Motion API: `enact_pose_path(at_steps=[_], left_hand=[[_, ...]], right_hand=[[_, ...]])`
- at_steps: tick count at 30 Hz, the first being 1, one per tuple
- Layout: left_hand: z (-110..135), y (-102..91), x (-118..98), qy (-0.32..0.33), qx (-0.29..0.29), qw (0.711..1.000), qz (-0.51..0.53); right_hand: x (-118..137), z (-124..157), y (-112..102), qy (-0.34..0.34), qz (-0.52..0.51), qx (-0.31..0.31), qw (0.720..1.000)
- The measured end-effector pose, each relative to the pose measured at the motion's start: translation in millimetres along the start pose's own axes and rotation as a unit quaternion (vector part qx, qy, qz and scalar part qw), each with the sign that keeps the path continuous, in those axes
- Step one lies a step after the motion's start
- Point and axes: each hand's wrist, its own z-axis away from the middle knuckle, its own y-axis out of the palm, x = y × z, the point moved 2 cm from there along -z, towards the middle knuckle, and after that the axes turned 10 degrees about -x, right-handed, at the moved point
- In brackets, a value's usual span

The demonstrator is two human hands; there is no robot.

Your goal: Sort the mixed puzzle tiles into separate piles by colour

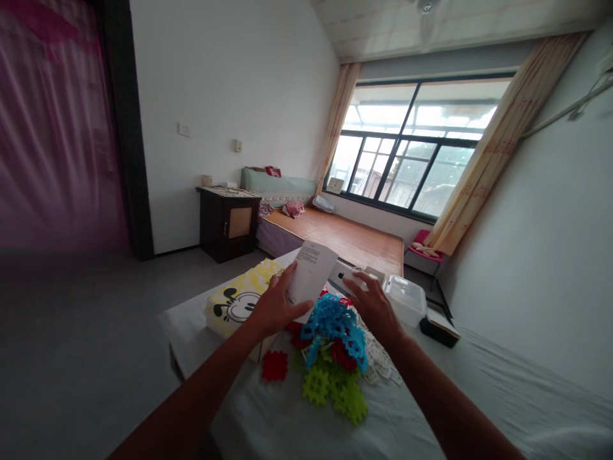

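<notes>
My left hand (275,310) grips a white box part (313,268) with small printed text, thumb on one side and fingers on the other, tilted upright. Just right of it, my right hand (373,303) has its fingers on the near end of a white phone box (336,275) bearing a dark apple logo. Below both hands lies a heap of plastic pieces: blue lattice pieces (335,319), green toothed pieces (330,386), and a red toothed piece (274,366) off to the left. White pieces (383,364) are partly hidden by my right forearm.
A yellow-and-white cartoon box (234,306) stands left on the sheet-covered table (191,326). A clear-lidded container (406,297) and a black box (439,329) sit right. Beyond are a bed (354,230), a dark cabinet (230,223) and a pink chair (421,246).
</notes>
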Motion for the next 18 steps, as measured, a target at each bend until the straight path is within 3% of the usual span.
enact_pose_path(at_steps=[7, 12, 15, 18], left_hand=[[0, 6.3, 3, 0.004, 0.006, 1.0, -0.004], [2, 17.2, -1, -0.008, -0.026, 1.0, 0.008], [10, 27.4, -10, -0.023, -0.084, 0.996, 0.031], [17, 39.4, -22, -0.025, -0.109, 0.99, 0.081]], right_hand=[[-8, 8, -10, 0.047, -0.011, -0.003, 0.999], [-10, 15, -29, 0.095, -0.037, -0.048, 0.994], [-12, 18, -43, 0.184, -0.068, -0.103, 0.975], [-26, 29, -56, 0.325, -0.111, -0.157, 0.926]])
